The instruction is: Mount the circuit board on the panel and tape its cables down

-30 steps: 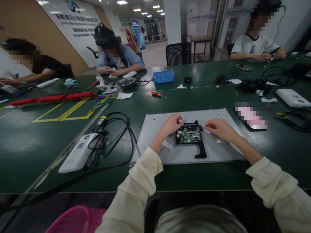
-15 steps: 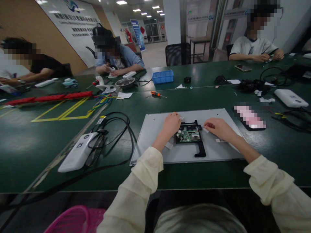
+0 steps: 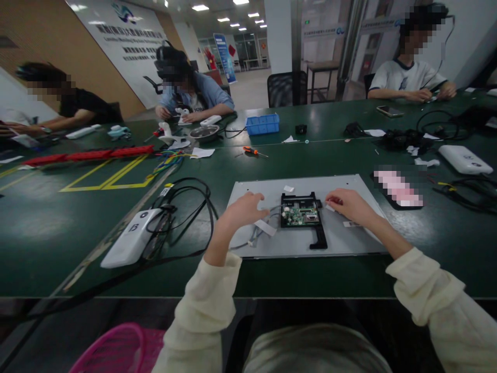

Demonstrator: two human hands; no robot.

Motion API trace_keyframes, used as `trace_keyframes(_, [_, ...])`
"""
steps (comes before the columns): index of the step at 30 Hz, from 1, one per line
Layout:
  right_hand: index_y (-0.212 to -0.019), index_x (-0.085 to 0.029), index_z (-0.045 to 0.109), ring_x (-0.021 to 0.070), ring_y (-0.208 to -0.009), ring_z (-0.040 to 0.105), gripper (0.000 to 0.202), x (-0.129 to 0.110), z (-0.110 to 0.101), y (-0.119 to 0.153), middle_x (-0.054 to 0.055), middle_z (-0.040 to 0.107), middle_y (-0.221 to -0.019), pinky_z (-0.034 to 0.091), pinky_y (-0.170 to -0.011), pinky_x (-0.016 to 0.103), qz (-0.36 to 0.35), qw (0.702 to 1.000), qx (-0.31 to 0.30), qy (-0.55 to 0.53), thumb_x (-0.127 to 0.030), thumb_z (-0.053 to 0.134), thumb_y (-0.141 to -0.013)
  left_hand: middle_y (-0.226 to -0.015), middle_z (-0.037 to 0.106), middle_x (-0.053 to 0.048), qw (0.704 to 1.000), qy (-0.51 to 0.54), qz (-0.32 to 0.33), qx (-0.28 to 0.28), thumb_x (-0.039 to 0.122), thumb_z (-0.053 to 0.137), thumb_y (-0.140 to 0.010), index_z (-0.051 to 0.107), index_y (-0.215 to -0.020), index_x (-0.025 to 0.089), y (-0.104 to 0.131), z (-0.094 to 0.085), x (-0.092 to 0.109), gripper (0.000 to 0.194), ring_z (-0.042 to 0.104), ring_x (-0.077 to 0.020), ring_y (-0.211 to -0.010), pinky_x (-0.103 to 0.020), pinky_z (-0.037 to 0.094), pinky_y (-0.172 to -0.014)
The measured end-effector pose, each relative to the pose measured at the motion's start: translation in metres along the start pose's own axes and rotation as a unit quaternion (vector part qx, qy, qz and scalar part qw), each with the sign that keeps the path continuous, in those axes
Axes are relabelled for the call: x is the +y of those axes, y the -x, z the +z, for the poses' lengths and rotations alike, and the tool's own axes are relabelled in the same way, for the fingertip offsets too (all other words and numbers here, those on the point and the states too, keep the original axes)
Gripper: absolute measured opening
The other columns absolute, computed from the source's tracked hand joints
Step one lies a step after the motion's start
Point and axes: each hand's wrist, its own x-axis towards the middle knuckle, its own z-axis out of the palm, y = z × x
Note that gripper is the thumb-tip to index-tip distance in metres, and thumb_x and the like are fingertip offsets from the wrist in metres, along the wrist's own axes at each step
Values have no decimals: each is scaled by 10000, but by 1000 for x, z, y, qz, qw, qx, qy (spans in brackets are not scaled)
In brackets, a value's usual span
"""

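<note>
Left of the board [image 3: 300,216], above the panel [image 3: 357,244], my left hand [image 3: 243,211] is spread, apparently empty; right of it, my right hand [image 3: 345,202] pinches a strip [image 3: 330,208], seemingly not yet down. One label [image 3: 288,188] looks laid beyond the board.

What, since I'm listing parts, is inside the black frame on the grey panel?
A green circuit board carrying a silvery connector shows inside the black frame. Whatever lies beneath the board is hidden.
</note>
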Motion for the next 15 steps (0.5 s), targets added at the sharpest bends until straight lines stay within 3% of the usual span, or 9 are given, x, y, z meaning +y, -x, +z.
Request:
trace_keyframes(3, [-942, -199, 677, 197, -795, 618, 177, -1, -1, 1, 64, 685, -916, 461, -725, 307, -2, 1000, -1, 1, -249, 536, -848, -1035, 649, -88, 999, -18, -11, -31, 257, 597, -764, 585, -1181, 173, 11, 8, -6, 426, 627, -224, -965, -277, 460, -829])
trace_keyframes(6, [-943, -201, 678, 196, -795, 618, 175, -1, -2, 2, 62, 686, -912, 462, -725, 309, -5, 1000, -1, 3, -242, 535, -850, -941, 677, -45, 1000, 6, -19, -22, 108, 548, -722, 622, -1110, 195, 12, 13, -9, 405, 640, -185, -859, -241, 456, -738])
trace_keyframes(10, [-935, -205, 674, 190, -773, 619, 156, 2, -1, 2, 58, 686, -909, 465, -726, 314, -8, 1000, -3, 8, -245, 546, -854, -906, 694, -39, 997, 45, -52, 38, 79, 517, -727, 682, -950, 202, 6, 11, -17, 304, 641, -177, -830, -236, 453, -710])
trace_keyframes(15, [-917, -197, 675, 191, -770, 621, 151, 7, -1, 0, 61, 681, -888, 473, -730, 320, -1, 1000, 20, 17, -251, 546, -861, -976, 697, -56, 985, 3, -127, 119, 100, 489, -770, 685, -963, 222, -13, 12, -32, 301, 638, -199, -920, -262, 470, -783])
